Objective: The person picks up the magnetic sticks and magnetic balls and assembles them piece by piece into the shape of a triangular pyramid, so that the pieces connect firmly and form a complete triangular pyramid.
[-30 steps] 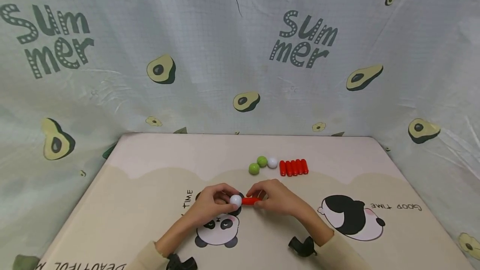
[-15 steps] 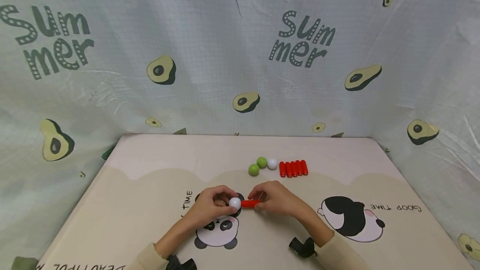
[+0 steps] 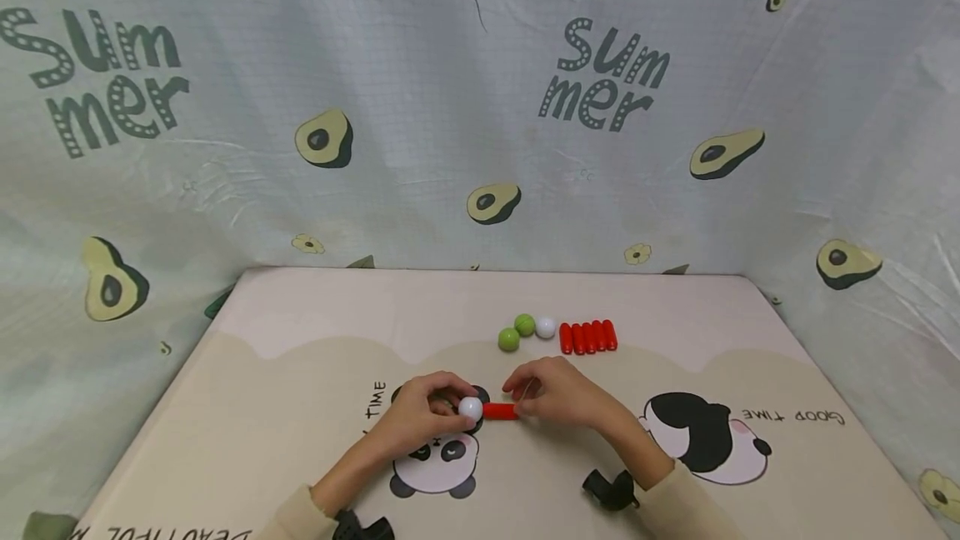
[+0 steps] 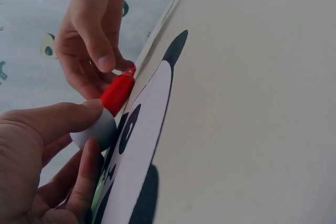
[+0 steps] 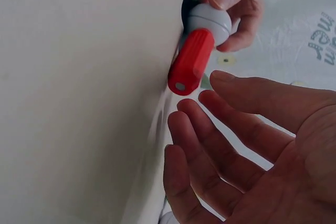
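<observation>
- L hand: thumb + fingertips pinching white ball, over the panda print.
- Red stick touches ball's R side, its free end twd R hand.
- R hand: fingers spread, slightly bent, nothing in grip; tips just beside stick's free end, small gap btwn.
- Ball: smooth, round, w/ thin seam line.
- Stick: short, rounded edges, shiny, plastic-looking; pale round spot on end.
- Farther back: 2 glossy green balls, 2nd white ball, 5 red sticks in a row.
</observation>
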Motion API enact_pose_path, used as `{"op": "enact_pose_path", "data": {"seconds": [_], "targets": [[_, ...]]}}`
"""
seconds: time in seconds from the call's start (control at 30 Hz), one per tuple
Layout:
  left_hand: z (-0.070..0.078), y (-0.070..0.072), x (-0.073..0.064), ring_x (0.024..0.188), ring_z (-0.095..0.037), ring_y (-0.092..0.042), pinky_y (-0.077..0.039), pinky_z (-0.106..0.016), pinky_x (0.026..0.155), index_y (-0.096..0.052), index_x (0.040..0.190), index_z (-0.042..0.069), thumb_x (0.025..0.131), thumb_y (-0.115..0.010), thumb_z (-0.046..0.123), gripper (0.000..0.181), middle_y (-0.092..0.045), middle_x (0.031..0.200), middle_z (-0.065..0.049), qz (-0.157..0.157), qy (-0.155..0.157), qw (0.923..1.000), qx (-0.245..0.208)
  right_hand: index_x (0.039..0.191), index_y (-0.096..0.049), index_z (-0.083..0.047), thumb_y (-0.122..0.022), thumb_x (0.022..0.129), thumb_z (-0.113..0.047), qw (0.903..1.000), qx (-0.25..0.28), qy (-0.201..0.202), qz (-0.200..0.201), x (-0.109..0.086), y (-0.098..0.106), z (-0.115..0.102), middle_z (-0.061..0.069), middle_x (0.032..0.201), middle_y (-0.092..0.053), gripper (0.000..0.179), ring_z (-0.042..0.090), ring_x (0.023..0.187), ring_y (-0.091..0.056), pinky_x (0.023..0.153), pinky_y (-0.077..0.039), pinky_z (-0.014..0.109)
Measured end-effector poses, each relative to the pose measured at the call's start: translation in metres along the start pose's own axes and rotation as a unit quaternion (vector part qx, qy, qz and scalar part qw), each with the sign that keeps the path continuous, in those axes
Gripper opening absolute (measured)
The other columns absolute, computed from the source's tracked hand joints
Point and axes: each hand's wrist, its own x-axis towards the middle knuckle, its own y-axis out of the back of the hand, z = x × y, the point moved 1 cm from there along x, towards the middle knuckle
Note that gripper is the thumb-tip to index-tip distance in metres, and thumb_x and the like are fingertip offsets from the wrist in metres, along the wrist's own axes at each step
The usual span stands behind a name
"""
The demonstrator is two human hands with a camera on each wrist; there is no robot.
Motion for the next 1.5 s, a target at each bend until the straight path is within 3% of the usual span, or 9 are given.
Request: {"op": "enact_pose_path", "data": {"seconds": [0.2,0.4,0.6,0.73,1.1,1.5], "targets": [[0.002,0.001,-0.001,0.078,-0.010,-0.069,-0.055,-0.019,0.075,-0.073,0.116,0.008,0.085,-0.085,0.017,0.035,-0.072,0.103,-0.011,0.003,-0.004,1.0000,-0.008,0.114,-0.076,-0.007,-0.072,0.092,-0.008,0.9998,-0.013,0.000,0.018,-0.002,0.012,0.000,-0.004,0.095,-0.073,0.023,0.012,0.088,-0.065,0.074,-0.054,0.022],[0.005,0.001,0.000,0.080,-0.011,-0.069,-0.055,-0.018,0.075,-0.073,0.117,0.007,0.084,-0.085,0.016,0.036,-0.072,0.105,-0.014,0.001,-0.011,0.9999,-0.013,0.116,-0.074,-0.007,-0.075,0.091,-0.012,0.9978,-0.027,0.003,0.061,-0.001,0.028,0.003,-0.001,0.097,-0.073,0.025,0.013,0.091,-0.065,0.076,-0.054,0.023],[0.005,0.002,0.001,0.078,-0.009,-0.068,-0.055,-0.018,0.075,-0.072,0.117,0.007,0.084,-0.085,0.015,0.036,-0.072,0.104,-0.014,0.002,-0.021,0.9997,-0.014,0.117,-0.073,-0.005,-0.075,0.092,-0.011,0.9906,-0.055,-0.029,0.122,0.013,0.050,0.009,0.012,0.113,-0.074,0.026,0.023,0.102,-0.068,0.087,-0.057,0.037],[0.003,0.002,0.002,0.078,-0.009,-0.069,-0.055,-0.018,0.075,-0.072,0.117,0.007,0.084,-0.085,0.015,0.036,-0.072,0.103,-0.014,0.002,-0.022,0.9997,-0.011,0.117,-0.073,-0.002,-0.074,0.092,-0.009,0.9860,-0.079,-0.036,0.142,0.024,0.065,0.018,0.014,0.114,-0.074,0.026,0.029,0.106,-0.068,0.092,-0.057,0.046],[0.001,0.000,-0.002,0.077,-0.009,-0.069,-0.055,-0.019,0.075,-0.072,0.116,0.007,0.084,-0.085,0.016,0.035,-0.072,0.101,-0.011,-0.004,-0.011,0.9999,-0.010,0.119,-0.072,-0.002,-0.075,0.090,-0.014,0.9843,-0.115,-0.087,0.103,0.042,0.076,0.040,0.014,0.113,-0.073,0.031,0.030,0.106,-0.067,0.096,-0.055,0.049],[0.000,0.000,-0.002,0.077,-0.009,-0.068,-0.055,-0.019,0.074,-0.073,0.117,0.007,0.083,-0.085,0.016,0.036,-0.072,0.102,-0.013,0.003,-0.018,0.9997,-0.014,0.116,-0.074,0.000,-0.077,0.088,-0.011,0.9858,-0.109,-0.089,0.093,0.050,0.074,0.048,0.013,0.106,-0.075,0.030,0.024,0.097,-0.069,0.092,-0.056,0.046]]}}
